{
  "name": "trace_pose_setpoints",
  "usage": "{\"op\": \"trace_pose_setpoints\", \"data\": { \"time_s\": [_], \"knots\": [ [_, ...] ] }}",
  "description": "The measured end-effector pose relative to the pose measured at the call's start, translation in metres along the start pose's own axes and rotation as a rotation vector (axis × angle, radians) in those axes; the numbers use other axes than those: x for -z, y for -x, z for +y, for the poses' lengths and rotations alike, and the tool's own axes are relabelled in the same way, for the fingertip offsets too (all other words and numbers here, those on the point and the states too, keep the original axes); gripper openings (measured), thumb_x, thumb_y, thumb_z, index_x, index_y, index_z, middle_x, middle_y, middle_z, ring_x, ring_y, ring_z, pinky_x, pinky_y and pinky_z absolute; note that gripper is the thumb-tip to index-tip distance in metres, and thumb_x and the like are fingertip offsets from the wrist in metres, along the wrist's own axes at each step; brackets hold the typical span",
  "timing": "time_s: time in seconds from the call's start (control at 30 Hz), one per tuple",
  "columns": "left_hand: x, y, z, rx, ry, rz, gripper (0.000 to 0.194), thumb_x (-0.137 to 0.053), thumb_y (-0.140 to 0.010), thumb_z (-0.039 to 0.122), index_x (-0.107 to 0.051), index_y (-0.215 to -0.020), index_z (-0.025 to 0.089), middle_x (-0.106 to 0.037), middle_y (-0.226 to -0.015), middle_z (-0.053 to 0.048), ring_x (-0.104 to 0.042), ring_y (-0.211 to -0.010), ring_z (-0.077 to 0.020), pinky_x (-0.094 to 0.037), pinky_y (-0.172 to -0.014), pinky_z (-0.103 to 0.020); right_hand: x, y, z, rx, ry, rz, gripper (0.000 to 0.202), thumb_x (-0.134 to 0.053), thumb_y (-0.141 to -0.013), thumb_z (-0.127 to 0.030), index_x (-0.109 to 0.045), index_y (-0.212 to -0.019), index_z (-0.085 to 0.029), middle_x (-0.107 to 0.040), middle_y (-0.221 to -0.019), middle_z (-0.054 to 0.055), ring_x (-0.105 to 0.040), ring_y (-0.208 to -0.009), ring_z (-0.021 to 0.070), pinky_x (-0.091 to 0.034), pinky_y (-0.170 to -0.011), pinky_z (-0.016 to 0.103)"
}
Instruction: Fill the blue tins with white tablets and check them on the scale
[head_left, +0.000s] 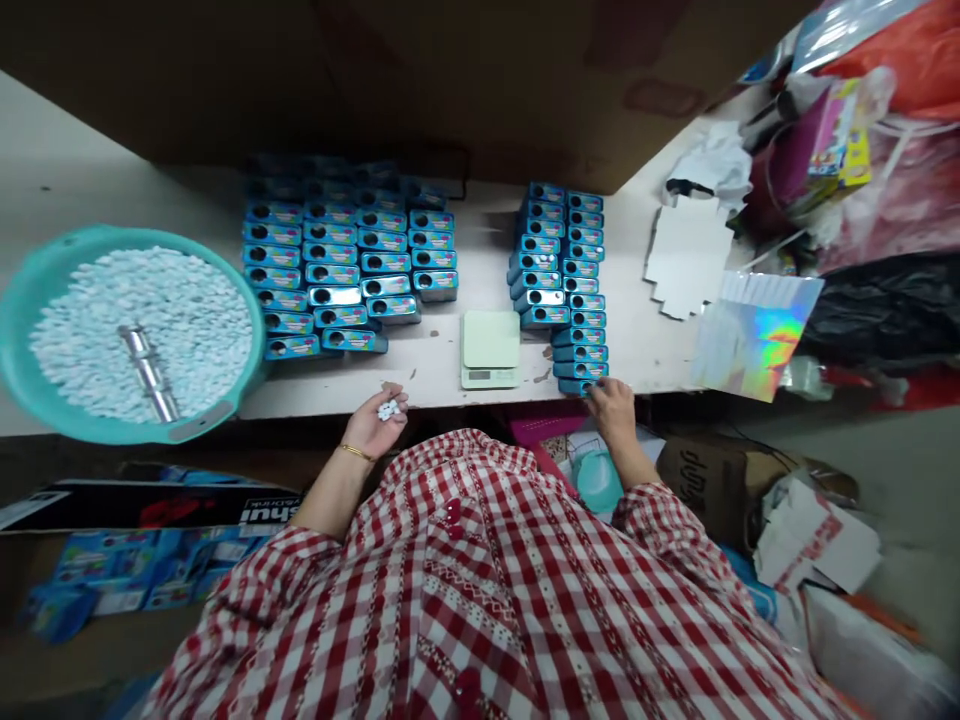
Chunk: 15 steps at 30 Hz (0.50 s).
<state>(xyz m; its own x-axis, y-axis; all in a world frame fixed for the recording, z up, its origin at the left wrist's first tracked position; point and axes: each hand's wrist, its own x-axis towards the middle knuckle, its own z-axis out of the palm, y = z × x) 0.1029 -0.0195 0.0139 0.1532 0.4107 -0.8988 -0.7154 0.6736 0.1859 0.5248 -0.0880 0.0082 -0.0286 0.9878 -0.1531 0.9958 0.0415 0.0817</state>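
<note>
My left hand point(377, 420) is cupped palm up at the table's front edge, with several small white pieces point(389, 409) in it. My right hand point(613, 408) touches the nearest blue box point(576, 386) of the right-hand group; its fingertips are too small to show whether they pinch anything. More blue boxes point(330, 253) with dark round openings stand in rows left of centre. Between the two groups sits a pale green scale point(490, 345) with nothing on its plate. A turquoise basin point(259, 330) full of white pieces, with a shiny metal cylinder point(150, 373) lying on them, is at the left.
A large brown cardboard box point(390, 90) rises behind the rows. White card point(688, 255) and a shiny holographic sheet point(757, 335) lie at the right, near plastic bags point(885, 310). Below the table are flattened blue packages point(127, 570) at left and a carton point(701, 485) at right.
</note>
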Motion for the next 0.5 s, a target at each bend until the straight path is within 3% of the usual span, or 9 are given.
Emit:
{"op": "trace_pose_setpoints", "data": {
  "time_s": [0.17,0.3,0.4,0.5],
  "knots": [
    [-0.015,-0.001,-0.009,0.005,-0.032,-0.008,0.023,-0.041,-0.087,0.01,-0.06,-0.074,0.009,-0.057,-0.063,-0.005,-0.053,-0.051,-0.0076,-0.038,-0.038,-0.014,-0.012,-0.003,0.006,0.106,0.001,0.06,0.024,-0.045,-0.089,-0.021,-0.069,-0.091,-0.021,-0.057,-0.109,0.014,-0.046,-0.099,0.0266,-0.041,-0.083,0.039],
    [-0.018,-0.001,-0.012,-0.006,-0.025,0.003,0.022,-0.042,-0.087,0.01,-0.06,-0.074,0.009,-0.057,-0.063,-0.005,-0.053,-0.05,-0.0076,-0.038,-0.038,-0.013,0.006,-0.006,-0.002,0.248,-0.042,0.058,0.027,-0.042,-0.089,-0.015,-0.069,-0.085,-0.018,-0.056,-0.106,0.014,-0.045,-0.098,0.0249,-0.041,-0.086,0.035],
    [-0.019,-0.001,-0.015,-0.006,-0.019,-0.004,0.023,-0.041,-0.087,0.01,-0.059,-0.074,0.009,-0.058,-0.063,-0.006,-0.054,-0.051,-0.0077,-0.038,-0.039,-0.013,0.032,-0.019,-0.032,0.377,-0.058,0.006,0.026,-0.042,-0.087,-0.011,-0.068,-0.083,-0.017,-0.055,-0.106,0.014,-0.044,-0.093,0.0246,-0.04,-0.083,0.036],
    [-0.022,-0.001,-0.018,0.007,-0.019,0.006,0.021,-0.042,-0.087,0.01,-0.059,-0.074,0.009,-0.058,-0.063,-0.006,-0.054,-0.051,-0.0079,-0.039,-0.039,-0.014,0.054,-0.046,-0.078,0.464,-0.086,-0.068,0.024,-0.045,-0.084,-0.008,-0.066,-0.081,-0.017,-0.056,-0.098,0.012,-0.043,-0.089,0.024,-0.039,-0.075,0.036]
  ]
}}
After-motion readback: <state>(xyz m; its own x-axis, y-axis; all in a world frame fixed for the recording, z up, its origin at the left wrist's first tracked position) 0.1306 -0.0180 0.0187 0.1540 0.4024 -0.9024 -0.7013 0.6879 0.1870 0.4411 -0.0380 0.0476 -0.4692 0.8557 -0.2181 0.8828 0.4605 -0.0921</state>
